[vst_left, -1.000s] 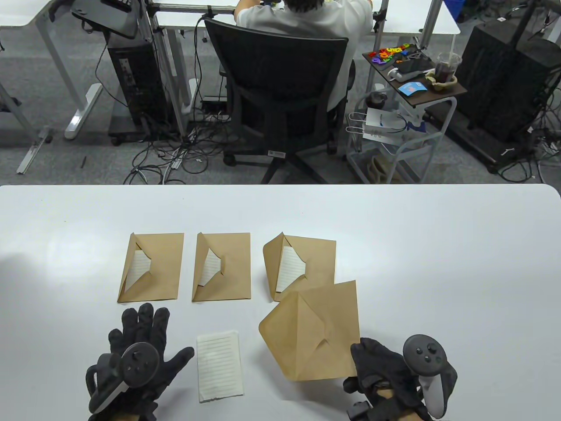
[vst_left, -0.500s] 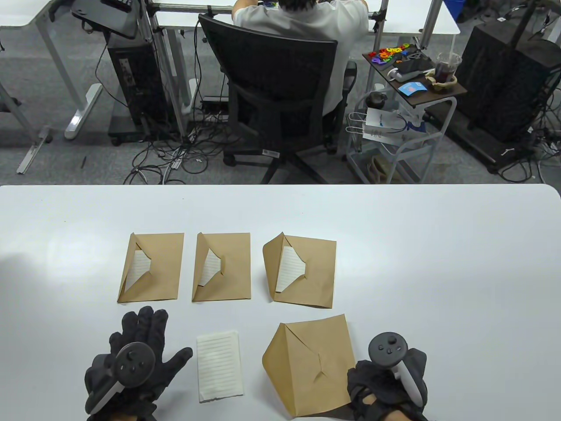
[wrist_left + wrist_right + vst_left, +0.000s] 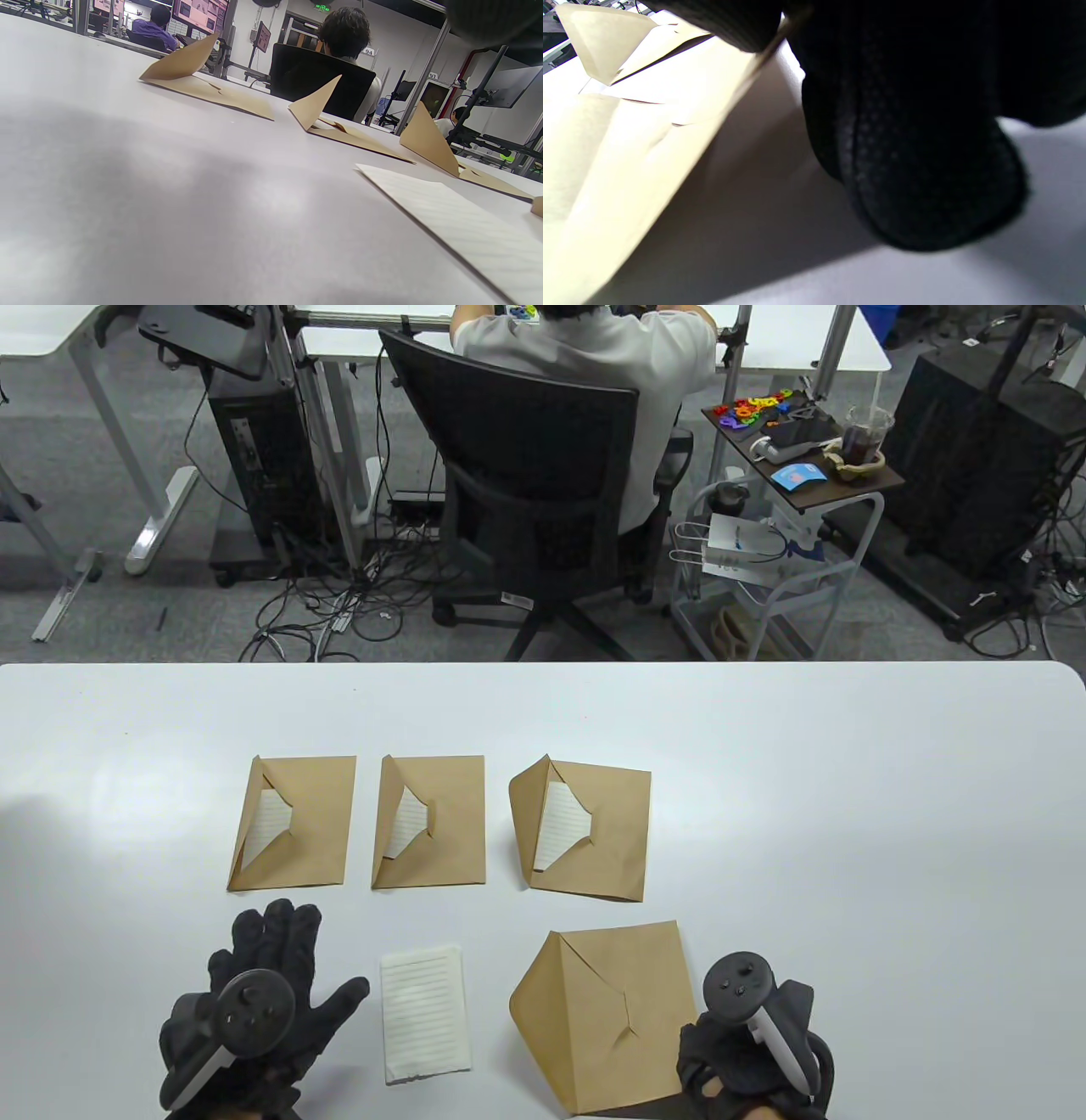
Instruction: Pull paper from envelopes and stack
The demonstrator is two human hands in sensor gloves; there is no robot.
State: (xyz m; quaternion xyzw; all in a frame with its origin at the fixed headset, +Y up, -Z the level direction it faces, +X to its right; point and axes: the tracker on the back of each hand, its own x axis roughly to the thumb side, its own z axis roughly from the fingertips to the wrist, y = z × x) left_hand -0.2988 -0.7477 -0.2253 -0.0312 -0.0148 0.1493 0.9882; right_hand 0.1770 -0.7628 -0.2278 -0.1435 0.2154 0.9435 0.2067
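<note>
Three brown envelopes (image 3: 293,823) (image 3: 430,821) (image 3: 585,827) lie in a row with flaps open and lined paper showing inside. A loose lined sheet (image 3: 424,1014) lies flat near the front edge. A fourth, empty envelope (image 3: 607,1014) lies to its right, flap open to the left. My right hand (image 3: 747,1052) pinches this envelope's right edge, seen close up in the right wrist view (image 3: 628,140). My left hand (image 3: 254,1001) rests flat on the table left of the sheet, fingers spread. The left wrist view shows the sheet (image 3: 466,220) and the three envelopes.
The white table (image 3: 848,814) stretches wide to the right and behind the envelopes. Beyond its far edge are an office chair (image 3: 543,492) with a seated person and a small cart (image 3: 797,475).
My right hand has pulled the empty envelope back toward the front edge and lowered it flat, off the third envelope it overlapped. My left hand and the sheet have stayed in place.
</note>
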